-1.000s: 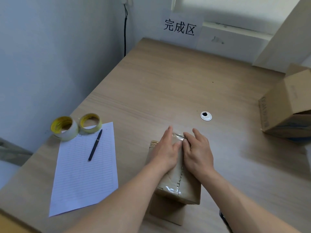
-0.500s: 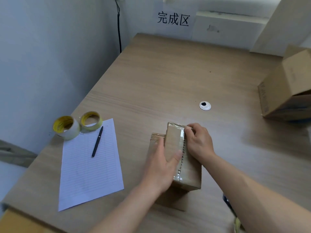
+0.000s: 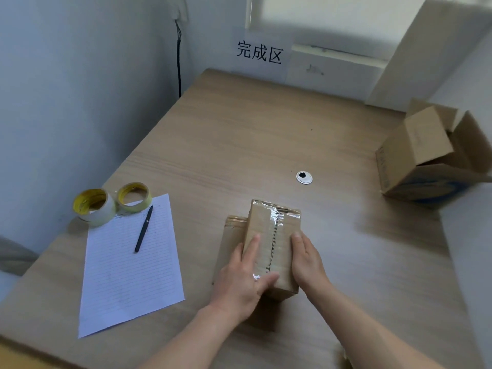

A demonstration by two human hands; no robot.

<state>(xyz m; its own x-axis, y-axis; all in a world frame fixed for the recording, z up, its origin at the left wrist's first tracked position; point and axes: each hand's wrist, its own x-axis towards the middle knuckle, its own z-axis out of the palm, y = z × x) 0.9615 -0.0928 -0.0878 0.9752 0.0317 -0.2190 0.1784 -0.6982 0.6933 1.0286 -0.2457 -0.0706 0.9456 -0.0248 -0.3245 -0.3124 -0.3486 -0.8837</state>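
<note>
Taped box [image 3: 274, 243], lying on the table [image 3: 239, 145] near its front edge, long side pointing away from you. A strip of clear tape runs down the top seam. Your left hand [image 3: 243, 283] lies at the box's near left corner, fingers straight along the top edge and thumb pressed across the tape end. Your right hand [image 3: 306, 259] lies flat against the right side. Neither hand curls round the box – both press it with straight fingers.

A second ago both palms bore down on the far end of the seam. They have since slid back to the near end, so the tape has likely been smoothed along its whole length and the sealing looks nearly done.

A lower piece of cardboard [image 3: 231, 235] touches the box's left side. Farther left lie a lined sheet [image 3: 127, 275], a pen [image 3: 143, 229] and two tape rolls [image 3: 111, 203]. An open carton [image 3: 423, 155] stands well apart at the right, and a sign [image 3: 259, 53] hangs on the wall beyond the table.
</note>
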